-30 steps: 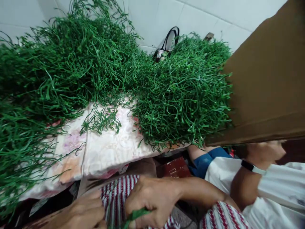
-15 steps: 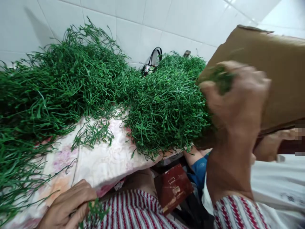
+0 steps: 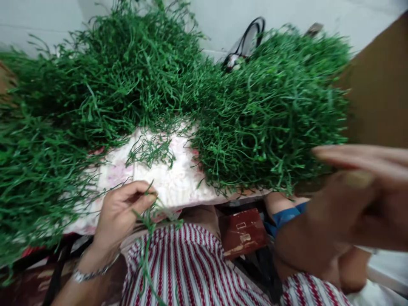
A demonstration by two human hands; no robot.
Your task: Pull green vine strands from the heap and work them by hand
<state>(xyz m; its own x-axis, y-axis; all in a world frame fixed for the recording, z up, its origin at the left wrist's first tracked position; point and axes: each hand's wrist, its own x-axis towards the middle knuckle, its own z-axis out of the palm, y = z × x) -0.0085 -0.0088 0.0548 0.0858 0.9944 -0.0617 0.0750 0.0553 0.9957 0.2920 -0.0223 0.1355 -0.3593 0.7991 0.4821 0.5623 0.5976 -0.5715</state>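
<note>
My left hand (image 3: 124, 212) pinches a thin green plant stem (image 3: 147, 255) between thumb and fingertips, and the stem dangles over my striped clothing. At the right, my right hand (image 3: 357, 199) is blurred by motion; its fingers look stretched out, and no stems show in it. It is nearest to the right-hand heap of green stems (image 3: 270, 114) and the cardboard box (image 3: 379, 93). Another large heap of green stems (image 3: 95, 93) covers the left side. Between the heaps, a small loose bunch of stems (image 3: 151, 151) lies on the flowered cloth (image 3: 165, 182).
Behind the heaps is a pale tiled wall (image 3: 216, 25). A black-handled bag (image 3: 236, 59) pokes out between the heaps. Below the table edge sits a dark red case (image 3: 244, 233). Beside it, another person's leg in blue clothing (image 3: 288, 214) is partly visible.
My right hand has left the cardboard and no longer shows the green clump. My left hand has risen over the cloth's edge with the stem. The view has shifted right to left across the scene.
</note>
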